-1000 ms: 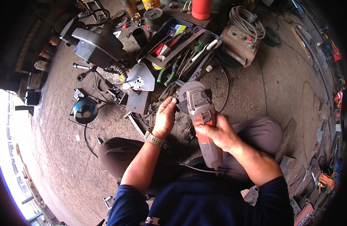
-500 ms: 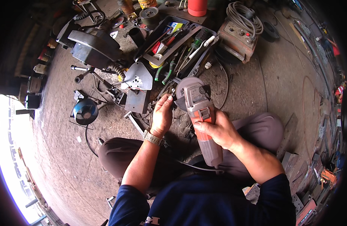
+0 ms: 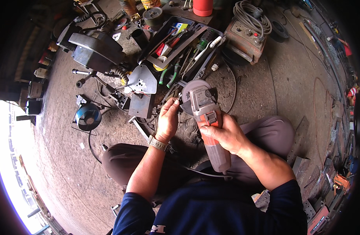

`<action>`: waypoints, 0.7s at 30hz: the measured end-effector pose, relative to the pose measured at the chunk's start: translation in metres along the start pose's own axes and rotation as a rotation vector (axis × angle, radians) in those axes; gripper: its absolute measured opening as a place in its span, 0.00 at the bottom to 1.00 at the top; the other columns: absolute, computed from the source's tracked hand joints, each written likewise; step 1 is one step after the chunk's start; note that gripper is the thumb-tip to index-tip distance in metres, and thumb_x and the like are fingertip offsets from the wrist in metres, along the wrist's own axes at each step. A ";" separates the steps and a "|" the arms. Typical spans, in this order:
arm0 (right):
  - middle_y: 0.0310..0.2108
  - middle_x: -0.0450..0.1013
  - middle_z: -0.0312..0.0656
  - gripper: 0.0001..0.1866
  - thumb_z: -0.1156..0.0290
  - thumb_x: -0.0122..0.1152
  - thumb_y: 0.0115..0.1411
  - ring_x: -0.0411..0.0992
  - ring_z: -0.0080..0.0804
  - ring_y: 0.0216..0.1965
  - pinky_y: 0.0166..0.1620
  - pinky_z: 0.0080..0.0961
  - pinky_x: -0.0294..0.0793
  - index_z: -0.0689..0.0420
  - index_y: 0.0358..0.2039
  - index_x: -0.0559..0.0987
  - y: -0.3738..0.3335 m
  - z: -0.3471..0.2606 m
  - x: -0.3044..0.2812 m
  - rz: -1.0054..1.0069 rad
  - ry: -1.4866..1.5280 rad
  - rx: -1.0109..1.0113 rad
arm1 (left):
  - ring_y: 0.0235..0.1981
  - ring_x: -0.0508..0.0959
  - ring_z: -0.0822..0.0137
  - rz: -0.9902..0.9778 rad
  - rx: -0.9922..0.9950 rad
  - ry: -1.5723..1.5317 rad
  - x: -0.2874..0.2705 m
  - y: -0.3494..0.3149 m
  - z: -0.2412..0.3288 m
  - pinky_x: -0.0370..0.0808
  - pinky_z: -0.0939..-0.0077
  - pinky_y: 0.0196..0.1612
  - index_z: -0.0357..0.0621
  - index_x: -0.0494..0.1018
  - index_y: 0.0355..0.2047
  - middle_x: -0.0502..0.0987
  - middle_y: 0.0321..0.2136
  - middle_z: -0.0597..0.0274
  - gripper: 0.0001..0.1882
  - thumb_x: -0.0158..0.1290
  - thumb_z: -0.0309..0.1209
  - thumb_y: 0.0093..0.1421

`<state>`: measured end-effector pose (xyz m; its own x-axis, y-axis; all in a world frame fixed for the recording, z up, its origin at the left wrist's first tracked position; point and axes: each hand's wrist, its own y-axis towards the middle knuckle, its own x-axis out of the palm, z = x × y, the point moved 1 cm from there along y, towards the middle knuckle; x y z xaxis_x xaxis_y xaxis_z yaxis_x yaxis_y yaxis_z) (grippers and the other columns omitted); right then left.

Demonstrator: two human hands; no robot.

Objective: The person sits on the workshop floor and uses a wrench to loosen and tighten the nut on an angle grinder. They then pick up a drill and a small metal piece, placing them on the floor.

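- Where the dark blue sleeves enter from the lower edge, the shoulders and upper arms are cut off, and the folded legs in grey trousers [image 3: 266, 133] are partly covered by the forearms.
- An angle grinder [image 3: 205, 117] is held over the lap, its reddish body wrapped by the right hand [image 3: 223, 135]; the grip is closed firmly around the body, so the middle of the tool is hidden under the fingers.
- The grinder's cord is seen only as a short dark loop below the handle before it is lost against the clothing.
- The left hand [image 3: 168, 119], with a wristwatch [image 3: 158, 143] on the wrist, is raised beside the grinder's head; its fingertips are drawn together at the guard, and whether a small part is pinched there cannot be told.
- The disc itself is mostly concealed behind the grey guard.
- Just beyond, on the concrete floor, a bent steel plate [image 3: 143, 84] lies among loose tools that are too cluttered to separate.
- Farther off, an open toolbox [image 3: 184, 39] and a welding machine [image 3: 244, 39] with coiled cable are seen.
- At the top edge, a red cylinder [image 3: 202, 7] is cut off.
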<state>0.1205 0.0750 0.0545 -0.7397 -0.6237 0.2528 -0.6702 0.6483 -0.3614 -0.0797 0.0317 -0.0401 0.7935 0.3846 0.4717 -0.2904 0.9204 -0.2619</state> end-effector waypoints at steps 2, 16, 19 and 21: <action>0.35 0.75 0.34 0.16 0.64 0.67 0.59 0.73 0.19 0.36 0.41 0.22 0.74 0.59 0.43 0.77 0.000 0.000 0.000 0.004 -0.002 0.001 | 0.32 0.62 0.81 -0.003 -0.003 0.007 0.000 0.000 0.000 0.59 0.82 0.38 0.42 0.74 0.37 0.69 0.29 0.76 0.09 0.49 0.33 0.70; 0.36 0.75 0.35 0.16 0.66 0.66 0.59 0.73 0.20 0.37 0.42 0.23 0.74 0.60 0.44 0.76 0.000 0.002 -0.001 -0.018 0.021 0.005 | 0.31 0.62 0.82 0.001 -0.049 -0.015 -0.008 0.002 -0.006 0.59 0.84 0.36 0.42 0.74 0.38 0.70 0.29 0.77 0.09 0.49 0.34 0.70; 0.36 0.75 0.35 0.16 0.66 0.66 0.59 0.73 0.20 0.37 0.42 0.23 0.74 0.60 0.44 0.76 0.001 0.003 -0.001 -0.021 0.021 -0.002 | 0.31 0.63 0.82 -0.012 -0.039 -0.025 -0.007 0.003 -0.006 0.60 0.83 0.36 0.42 0.74 0.39 0.70 0.29 0.77 0.09 0.49 0.34 0.70; 0.36 0.75 0.35 0.16 0.65 0.67 0.59 0.73 0.20 0.37 0.42 0.23 0.74 0.60 0.44 0.77 0.001 0.003 -0.001 -0.018 0.016 -0.003 | 0.32 0.63 0.82 -0.009 -0.026 -0.020 -0.006 0.003 -0.006 0.60 0.83 0.36 0.42 0.74 0.39 0.71 0.30 0.76 0.09 0.49 0.34 0.70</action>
<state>0.1209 0.0751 0.0513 -0.7280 -0.6287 0.2734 -0.6839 0.6382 -0.3536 -0.0822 0.0314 -0.0490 0.7853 0.3775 0.4908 -0.2688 0.9219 -0.2790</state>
